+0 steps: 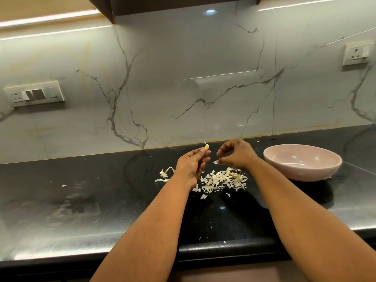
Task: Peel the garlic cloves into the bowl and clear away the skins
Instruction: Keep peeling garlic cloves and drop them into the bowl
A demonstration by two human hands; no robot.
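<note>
My left hand (192,164) holds a small pale garlic clove (207,147) up between thumb and fingertips, above the black counter. My right hand (237,154) hovers just to its right, fingers curled, pinching a small flake of skin (216,162). Below both hands lies a heap of papery garlic skins (221,180), with what look like one or two cloves (234,175) among them. A pale pink bowl (301,171) stands on the counter to the right of my right hand; its inside looks bare from here.
A garlic stem and root scrap (165,173) lie left of the heap. Loose flakes are scattered toward the counter's front edge (203,249). The marble backsplash carries a socket panel at left (33,93) and another at right (358,52).
</note>
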